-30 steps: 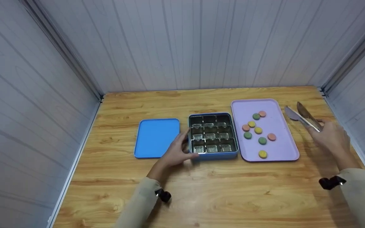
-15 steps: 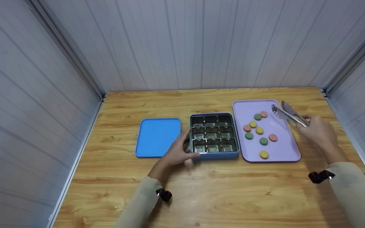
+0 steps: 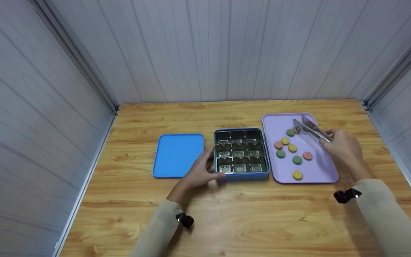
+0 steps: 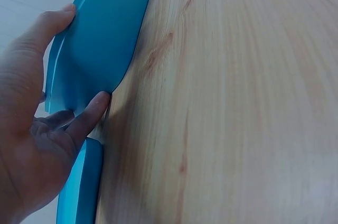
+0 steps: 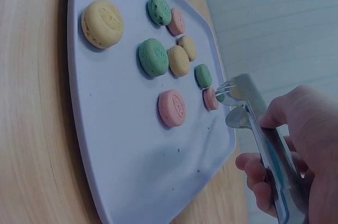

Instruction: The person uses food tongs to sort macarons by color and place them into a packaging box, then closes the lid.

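Note:
My left hand (image 3: 200, 173) rests against the near-left corner of a blue box (image 3: 246, 176), thumb on the front wall and fingers along the left side. In the left wrist view, thumb and fingertips touch the blue wall (image 4: 108, 34). A clear plastic insert (image 3: 238, 147) divides the box into bare compartments. On the right, my right hand (image 3: 343, 148) holds metal tongs (image 3: 314, 130) over the lilac tray (image 3: 319, 171). The tongs' spread tips are at the rear pink macaron (image 5: 210, 99); whether they touch it I cannot tell. A green macaron (image 5: 203, 76) lies beside it.
Several more green, yellow and pink macarons lie scattered on the tray, including a yellow macaron (image 3: 297, 175) near its front edge. A flat blue lid (image 3: 178, 155) lies left of the box. Pale panel walls (image 3: 205, 50) enclose the wooden table (image 3: 255, 217).
My right hand has carried the tongs leftward from beside the tray to above its back part, tips now at the rear pink macaron. The left hand has stayed at the box.

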`<state>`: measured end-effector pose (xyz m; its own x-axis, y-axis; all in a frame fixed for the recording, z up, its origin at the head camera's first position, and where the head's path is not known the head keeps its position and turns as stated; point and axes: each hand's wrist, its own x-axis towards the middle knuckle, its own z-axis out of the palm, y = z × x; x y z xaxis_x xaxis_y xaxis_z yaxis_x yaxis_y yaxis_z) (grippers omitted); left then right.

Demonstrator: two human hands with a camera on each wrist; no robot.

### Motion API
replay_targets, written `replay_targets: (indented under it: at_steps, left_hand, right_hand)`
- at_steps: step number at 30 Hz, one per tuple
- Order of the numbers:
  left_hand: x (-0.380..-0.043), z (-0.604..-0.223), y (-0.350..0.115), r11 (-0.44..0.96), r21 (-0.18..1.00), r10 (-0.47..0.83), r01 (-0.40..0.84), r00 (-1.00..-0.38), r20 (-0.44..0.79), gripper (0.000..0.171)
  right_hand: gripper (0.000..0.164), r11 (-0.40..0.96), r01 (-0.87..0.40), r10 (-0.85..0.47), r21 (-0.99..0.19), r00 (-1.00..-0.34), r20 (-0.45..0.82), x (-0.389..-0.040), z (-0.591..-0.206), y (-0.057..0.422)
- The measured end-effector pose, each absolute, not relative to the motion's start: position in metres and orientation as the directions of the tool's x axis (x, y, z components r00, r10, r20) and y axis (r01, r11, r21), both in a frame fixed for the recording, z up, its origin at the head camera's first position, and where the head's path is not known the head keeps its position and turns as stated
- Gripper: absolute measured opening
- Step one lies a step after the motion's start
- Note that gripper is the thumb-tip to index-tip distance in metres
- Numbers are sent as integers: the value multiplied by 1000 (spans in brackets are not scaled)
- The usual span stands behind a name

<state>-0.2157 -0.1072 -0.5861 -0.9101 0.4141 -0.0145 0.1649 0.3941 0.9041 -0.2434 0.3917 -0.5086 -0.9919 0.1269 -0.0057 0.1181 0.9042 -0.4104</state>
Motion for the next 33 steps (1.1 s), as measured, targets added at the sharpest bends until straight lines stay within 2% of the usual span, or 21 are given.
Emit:
replay_targets:
  at_steps: [17,25,29,33]
  left_hand:
    - [-215,-587,-107,369,916,417,157,-909,-12,126]
    - [-219,-595,-108,390,897,430,211,-903,26,126]
    - [-228,-616,-110,369,903,426,219,-904,45,131]
    - [-224,-605,-109,387,901,420,195,-907,16,127]
  right_hand:
    - [43,891,143,131,-431,-990,-58,-245,-515,388]
    - [45,900,96,110,-426,-994,8,-244,-502,389]
    - [44,898,88,102,-432,-995,9,-243,-499,385]
    - [40,901,56,86,-430,-995,51,-242,-497,374]
